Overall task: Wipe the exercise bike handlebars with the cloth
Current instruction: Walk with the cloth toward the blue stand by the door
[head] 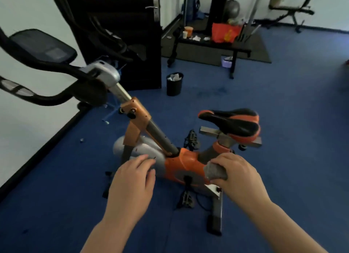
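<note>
Head view: right hand (239, 175) gripping grey cloth (215, 171) low beside bike frame, left hand (132, 182) with fingers relaxed, empty. Handlebars (45, 97) up left, untouched; best reached by lifting cloth leftward, wrapping each bar.

Grey cloth (215, 170), orange-black saddle (231, 123)

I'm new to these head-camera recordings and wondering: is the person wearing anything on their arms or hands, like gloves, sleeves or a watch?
Nothing is worn as far as the view shows. The left hand and right hand are bare, with no gloves, rings or markings visible. Both forearms are bare right down to the bottom edge of the picture, with no sleeve, watch, strap or cable in view.
</note>
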